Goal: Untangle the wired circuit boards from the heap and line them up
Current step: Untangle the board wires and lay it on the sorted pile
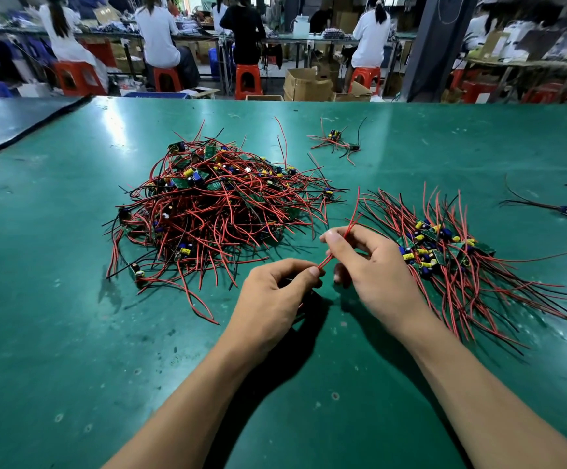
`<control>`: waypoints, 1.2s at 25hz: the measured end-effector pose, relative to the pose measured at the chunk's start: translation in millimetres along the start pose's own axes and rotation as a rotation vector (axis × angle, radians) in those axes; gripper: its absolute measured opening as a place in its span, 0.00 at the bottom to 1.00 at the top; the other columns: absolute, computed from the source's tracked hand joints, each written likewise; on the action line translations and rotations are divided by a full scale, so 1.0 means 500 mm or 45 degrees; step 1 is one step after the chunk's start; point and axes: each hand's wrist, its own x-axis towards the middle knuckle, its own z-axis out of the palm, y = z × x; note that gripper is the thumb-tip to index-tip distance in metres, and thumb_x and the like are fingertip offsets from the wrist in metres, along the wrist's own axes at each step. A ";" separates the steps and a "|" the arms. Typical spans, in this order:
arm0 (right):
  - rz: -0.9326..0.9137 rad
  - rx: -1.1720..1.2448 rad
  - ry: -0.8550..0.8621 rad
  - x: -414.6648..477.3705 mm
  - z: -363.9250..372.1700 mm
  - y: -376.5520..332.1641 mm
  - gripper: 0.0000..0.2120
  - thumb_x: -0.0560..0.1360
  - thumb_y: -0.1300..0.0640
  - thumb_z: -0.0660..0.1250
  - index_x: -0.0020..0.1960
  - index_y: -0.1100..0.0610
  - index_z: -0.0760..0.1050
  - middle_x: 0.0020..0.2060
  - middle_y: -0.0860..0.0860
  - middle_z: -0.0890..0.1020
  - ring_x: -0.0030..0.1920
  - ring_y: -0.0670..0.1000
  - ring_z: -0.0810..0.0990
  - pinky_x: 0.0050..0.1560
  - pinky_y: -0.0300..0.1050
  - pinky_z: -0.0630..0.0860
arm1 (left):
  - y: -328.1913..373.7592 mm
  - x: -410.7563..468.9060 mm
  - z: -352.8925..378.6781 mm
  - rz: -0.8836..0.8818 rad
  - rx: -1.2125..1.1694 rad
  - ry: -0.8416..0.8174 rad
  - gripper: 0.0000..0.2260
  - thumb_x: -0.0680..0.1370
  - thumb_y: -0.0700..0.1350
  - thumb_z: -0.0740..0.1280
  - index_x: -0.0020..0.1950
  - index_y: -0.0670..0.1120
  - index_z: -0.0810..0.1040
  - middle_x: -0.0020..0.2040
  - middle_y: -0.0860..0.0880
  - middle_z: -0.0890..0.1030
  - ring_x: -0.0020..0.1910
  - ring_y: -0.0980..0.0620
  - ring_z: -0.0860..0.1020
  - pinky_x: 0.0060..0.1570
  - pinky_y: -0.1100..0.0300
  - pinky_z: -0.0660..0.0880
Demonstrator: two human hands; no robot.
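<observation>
The left hand (275, 292) and right hand (376, 265) each pinch the same red wires (339, 242) mid-frame. A fair row (451, 252) lies aligned at right, but the bigger heap (214, 204), centre-left, is not yet sorted.

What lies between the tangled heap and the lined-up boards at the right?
In the head view, the right hand, pinching red wires that the left hand also grips; otherwise bare green table.

Glossy, scuffed green table mat (72, 333), perhaps rubber; plastic-sheathed wires (207, 211).
</observation>
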 end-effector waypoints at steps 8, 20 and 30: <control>0.409 0.294 -0.205 -0.007 0.011 -0.006 0.14 0.78 0.44 0.69 0.42 0.52 0.84 0.32 0.52 0.80 0.26 0.47 0.74 0.27 0.39 0.68 | -0.005 0.005 0.002 0.056 -0.041 0.088 0.07 0.80 0.39 0.66 0.46 0.42 0.83 0.39 0.46 0.84 0.36 0.46 0.84 0.40 0.53 0.81; 0.361 0.192 -0.127 -0.023 0.046 -0.005 0.09 0.80 0.55 0.67 0.48 0.56 0.86 0.44 0.53 0.87 0.44 0.50 0.83 0.49 0.48 0.79 | -0.005 0.006 0.001 0.128 0.135 0.133 0.06 0.78 0.43 0.69 0.49 0.46 0.86 0.43 0.48 0.86 0.45 0.46 0.84 0.54 0.44 0.79; 0.550 0.843 -0.089 0.004 0.022 -0.011 0.12 0.81 0.57 0.62 0.47 0.58 0.84 0.27 0.46 0.70 0.24 0.42 0.62 0.24 0.34 0.59 | 0.020 -0.003 0.004 -0.123 -0.278 -0.002 0.08 0.78 0.37 0.66 0.41 0.41 0.83 0.34 0.43 0.82 0.30 0.48 0.79 0.35 0.58 0.77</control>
